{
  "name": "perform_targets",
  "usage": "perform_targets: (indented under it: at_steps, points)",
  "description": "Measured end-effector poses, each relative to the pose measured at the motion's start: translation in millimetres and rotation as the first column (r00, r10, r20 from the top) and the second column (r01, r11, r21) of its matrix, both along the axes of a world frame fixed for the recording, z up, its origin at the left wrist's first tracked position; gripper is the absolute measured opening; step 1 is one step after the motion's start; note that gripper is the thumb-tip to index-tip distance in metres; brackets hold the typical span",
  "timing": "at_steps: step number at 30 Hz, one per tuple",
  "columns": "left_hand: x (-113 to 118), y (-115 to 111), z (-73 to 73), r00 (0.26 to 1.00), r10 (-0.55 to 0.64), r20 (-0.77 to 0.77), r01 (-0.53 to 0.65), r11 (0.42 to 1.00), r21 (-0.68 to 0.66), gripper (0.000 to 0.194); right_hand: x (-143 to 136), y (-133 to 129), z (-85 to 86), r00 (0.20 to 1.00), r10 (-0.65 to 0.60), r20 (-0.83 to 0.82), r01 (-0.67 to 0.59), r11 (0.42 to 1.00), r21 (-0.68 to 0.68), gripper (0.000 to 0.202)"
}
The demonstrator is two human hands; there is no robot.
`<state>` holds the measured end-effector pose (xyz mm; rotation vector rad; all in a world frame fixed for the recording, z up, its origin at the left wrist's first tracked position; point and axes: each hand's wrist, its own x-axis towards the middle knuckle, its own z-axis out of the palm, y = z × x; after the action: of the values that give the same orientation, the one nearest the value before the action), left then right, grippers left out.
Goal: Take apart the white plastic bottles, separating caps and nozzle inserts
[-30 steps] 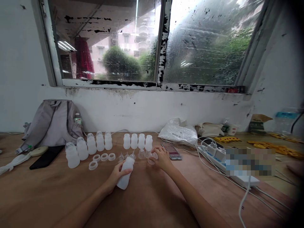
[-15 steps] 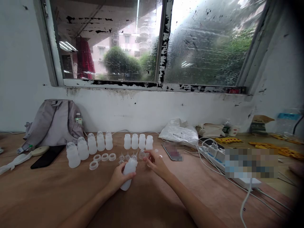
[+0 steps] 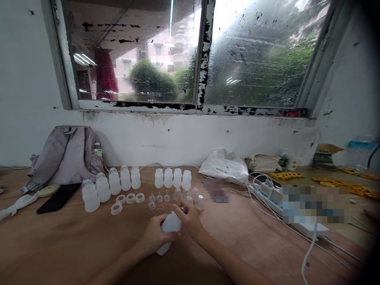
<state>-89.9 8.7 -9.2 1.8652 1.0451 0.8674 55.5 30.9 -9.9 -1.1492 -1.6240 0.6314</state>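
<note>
My left hand [image 3: 158, 233] is wrapped round a white bottle [image 3: 171, 225] that leans to the right. The fingers of my right hand [image 3: 190, 219] close over the bottle's top; what they hold there is too hidden to tell. Just beyond are several clear nipples [image 3: 159, 196] and clear domed caps [image 3: 199, 202]. Several white rings [image 3: 130, 198] lie to the left. Behind them, several capped bottles [image 3: 103, 187] stand in a slanting row, and several bottles without caps [image 3: 168, 178] stand at the centre.
A grey backpack [image 3: 68, 152] and a black phone [image 3: 57, 198] are on the left. At the right lie a plastic bag [image 3: 224, 166], another phone [image 3: 218, 192], a power strip [image 3: 308, 225] with white cables, and yellow parts [image 3: 347, 186]. A window is above.
The bottle and my left hand have moved closer and slightly right. My right hand has left the clear caps and come onto the bottle's top.
</note>
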Motion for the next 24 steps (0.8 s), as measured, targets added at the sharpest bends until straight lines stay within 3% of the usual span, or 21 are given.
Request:
perform_targets:
  at_steps: [6, 12, 14, 16, 18, 19, 21, 24]
  points:
    - [5, -1, 2.4, 0.994, 0.011, 0.106, -0.009, 1.000, -0.016, 0.029, -4, -4, 5.7, 1.000, 0.021, -0.014, -0.021, 1.000, 0.006, 0.029]
    - [0, 0, 1.8, 0.926, -0.121, 0.357, 0.227, 0.936, -0.271, 0.024, -5, -6, 5.9, 0.996, 0.046, -0.070, -0.044, 0.999, 0.022, 0.030]
    - [-2, -1, -4.5, 0.883, -0.138, 0.449, 0.342, 0.844, -0.412, 0.031, -6, -13, 7.1, 0.988, 0.106, -0.110, -0.105, 0.994, 0.015, 0.029]
    - [-4, -1, -13.8, 0.805, -0.168, 0.568, 0.518, 0.665, -0.538, 0.047, -6, -19, 8.1, 0.954, 0.240, -0.177, -0.251, 0.967, -0.043, 0.028]
    - [-7, 2, -22.9, 0.711, -0.175, 0.681, 0.660, 0.501, -0.560, 0.060, -4, -20, 7.8, 0.902, 0.363, -0.235, -0.390, 0.917, -0.080, 0.032]
    - [-9, 4, -26.1, 0.671, -0.168, 0.722, 0.697, 0.476, -0.537, 0.064, -1, -17, 7.0, 0.891, 0.388, -0.235, -0.413, 0.908, -0.067, 0.037]
    - [-15, 10, -28.4, 0.615, -0.157, 0.773, 0.722, 0.506, -0.472, 0.066, 6, -6, 4.2, 0.923, 0.345, -0.170, -0.350, 0.937, 0.003, 0.046]
    - [-25, 17, -23.1, 0.580, -0.168, 0.797, 0.713, 0.578, -0.397, 0.062, 18, 14, 0.9, 0.981, 0.186, -0.062, -0.184, 0.982, 0.038, 0.038]
